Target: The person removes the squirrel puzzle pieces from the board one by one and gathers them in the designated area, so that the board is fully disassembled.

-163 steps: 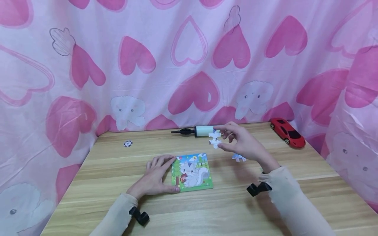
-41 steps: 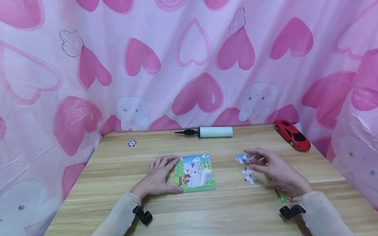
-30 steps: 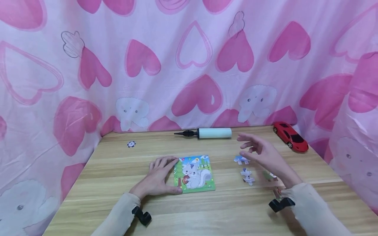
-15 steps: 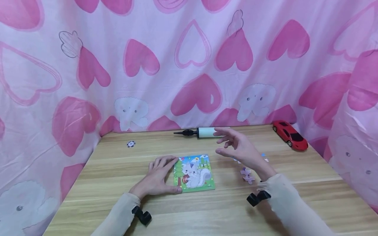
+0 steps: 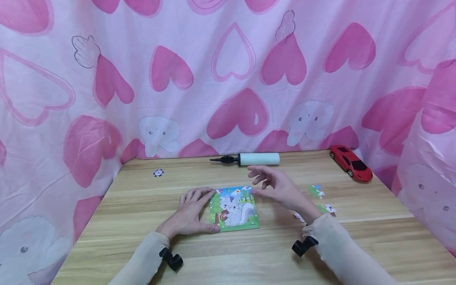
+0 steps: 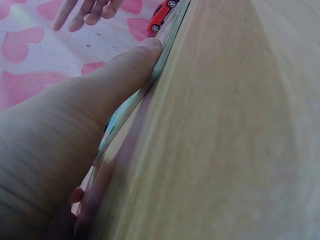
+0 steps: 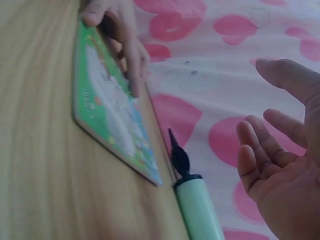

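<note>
A square jigsaw puzzle board (image 5: pixel 235 209) with a white squirrel picture lies flat on the table. My left hand (image 5: pixel 190 213) holds it at the left side, thumb at the lower left corner and index finger at the upper left. In the left wrist view that thumb (image 6: pixel 135 62) presses on the board's edge. My right hand (image 5: pixel 276 186) hovers by the board's upper right corner, fingers loosely bent and apart, with nothing in them. To its right lie loose puzzle pieces, one green and blue (image 5: pixel 315 191), another green and white (image 5: pixel 327 209). Others are partly hidden behind the right wrist.
A pale green hand pump (image 5: pixel 259 159) with a black nozzle lies at the table's back. The red toy car (image 5: pixel 350 163) stands at the back right, and a small poker chip (image 5: pixel 158 173) at the back left. Behind hangs a pink heart curtain (image 5: pixel 171 67).
Earlier my right hand carried a puzzle piece, later laid among the pieces at right. Since then it has swung left, empty, to the board's upper right corner. My left hand keeps its place.
</note>
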The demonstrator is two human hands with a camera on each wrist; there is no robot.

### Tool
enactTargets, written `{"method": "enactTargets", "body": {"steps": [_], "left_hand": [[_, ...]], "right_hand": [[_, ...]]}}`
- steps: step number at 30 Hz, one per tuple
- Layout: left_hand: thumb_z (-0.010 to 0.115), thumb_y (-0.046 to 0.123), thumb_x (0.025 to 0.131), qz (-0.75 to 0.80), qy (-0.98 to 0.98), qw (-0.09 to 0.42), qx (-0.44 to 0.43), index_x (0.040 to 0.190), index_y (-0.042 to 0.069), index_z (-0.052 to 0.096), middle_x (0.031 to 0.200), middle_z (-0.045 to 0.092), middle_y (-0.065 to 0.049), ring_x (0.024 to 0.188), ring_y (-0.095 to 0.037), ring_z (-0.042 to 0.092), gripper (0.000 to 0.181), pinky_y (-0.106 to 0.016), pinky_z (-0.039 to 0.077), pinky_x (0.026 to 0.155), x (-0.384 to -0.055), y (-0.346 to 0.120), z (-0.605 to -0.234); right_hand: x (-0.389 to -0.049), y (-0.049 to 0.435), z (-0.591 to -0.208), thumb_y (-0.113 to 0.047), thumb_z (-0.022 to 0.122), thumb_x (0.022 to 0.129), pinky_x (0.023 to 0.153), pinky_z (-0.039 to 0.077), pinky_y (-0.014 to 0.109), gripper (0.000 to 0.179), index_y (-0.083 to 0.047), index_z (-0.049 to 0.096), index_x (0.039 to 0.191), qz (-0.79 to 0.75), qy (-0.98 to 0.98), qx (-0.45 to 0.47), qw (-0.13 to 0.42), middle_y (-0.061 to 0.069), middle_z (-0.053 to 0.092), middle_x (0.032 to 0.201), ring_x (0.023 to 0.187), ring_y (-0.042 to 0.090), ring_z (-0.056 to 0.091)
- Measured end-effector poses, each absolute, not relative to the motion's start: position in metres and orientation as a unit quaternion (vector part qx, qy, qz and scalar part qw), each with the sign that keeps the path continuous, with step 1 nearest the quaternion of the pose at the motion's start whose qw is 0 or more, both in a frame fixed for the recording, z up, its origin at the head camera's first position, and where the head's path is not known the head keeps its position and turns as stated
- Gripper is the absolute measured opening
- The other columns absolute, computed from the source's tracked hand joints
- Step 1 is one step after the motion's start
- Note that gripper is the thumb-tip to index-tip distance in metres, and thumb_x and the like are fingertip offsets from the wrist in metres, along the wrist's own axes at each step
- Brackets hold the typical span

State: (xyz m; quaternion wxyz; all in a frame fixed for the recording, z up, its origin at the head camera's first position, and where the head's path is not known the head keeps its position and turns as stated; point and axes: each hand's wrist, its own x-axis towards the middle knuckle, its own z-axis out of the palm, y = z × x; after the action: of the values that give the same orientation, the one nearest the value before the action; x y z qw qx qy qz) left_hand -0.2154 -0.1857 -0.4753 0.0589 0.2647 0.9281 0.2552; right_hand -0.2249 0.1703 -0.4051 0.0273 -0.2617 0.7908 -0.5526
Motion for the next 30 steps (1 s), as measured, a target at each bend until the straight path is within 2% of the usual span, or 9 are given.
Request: {"method": "enactTargets", "body": {"steps": [3,9,13,21,30], "left_hand": [[0.084,0.084,0.076,0.253,0.929,0.061,0.264,0.176,0.02,0.036,0.178,0.032,0.0,0.162,-0.032,0.022,0.128,-0.062,0.023,0.122,-0.216,-0.185,-0.475],[0.083,0.085,0.076,0.254,0.929,0.061,0.262,0.176,0.021,0.037,0.177,0.032,0.002,0.162,-0.032,0.022,0.128,-0.061,0.023,0.122,-0.216,-0.185,-0.476],[0.083,0.085,0.076,0.258,0.928,0.061,0.263,0.175,0.02,0.037,0.177,0.032,0.001,0.161,-0.032,0.023,0.127,-0.061,0.023,0.121,-0.216,-0.185,-0.476],[0.083,0.085,0.077,0.255,0.927,0.055,0.268,0.176,0.021,0.036,0.177,0.032,0.001,0.161,-0.032,0.024,0.127,-0.061,0.025,0.119,-0.216,-0.185,-0.476],[0.082,0.085,0.077,0.254,0.927,0.054,0.269,0.176,0.022,0.036,0.177,0.032,0.002,0.161,-0.032,0.024,0.126,-0.06,0.026,0.119,-0.216,-0.186,-0.476]], "right_hand": [[-0.224,0.166,-0.411,-0.016,0.091,0.095,0.097,0.059,0.04,0.068,-0.019,0.063,0.157,-0.554,0.791,-0.255,0.044,0.005,0.071,0.139,0.122,0.031,0.068],[-0.224,0.158,-0.426,-0.021,0.091,0.097,0.1,0.06,0.042,0.069,-0.018,0.061,0.159,-0.526,0.803,-0.269,0.075,0.015,0.07,0.141,0.123,0.037,0.069],[-0.222,0.153,-0.438,-0.025,0.089,0.098,0.101,0.06,0.045,0.067,-0.017,0.061,0.159,-0.496,0.818,-0.276,0.091,0.012,0.07,0.14,0.12,0.03,0.07],[-0.218,0.144,-0.453,-0.031,0.091,0.097,0.088,0.059,0.031,0.066,-0.02,0.064,0.156,-0.475,0.828,-0.275,0.114,0.002,0.072,0.13,0.107,0.023,0.069],[-0.216,0.138,-0.459,-0.03,0.09,0.098,0.084,0.057,0.028,0.06,-0.016,0.067,0.152,-0.451,0.835,-0.292,0.118,0.001,0.073,0.121,0.102,0.022,0.067]]}}
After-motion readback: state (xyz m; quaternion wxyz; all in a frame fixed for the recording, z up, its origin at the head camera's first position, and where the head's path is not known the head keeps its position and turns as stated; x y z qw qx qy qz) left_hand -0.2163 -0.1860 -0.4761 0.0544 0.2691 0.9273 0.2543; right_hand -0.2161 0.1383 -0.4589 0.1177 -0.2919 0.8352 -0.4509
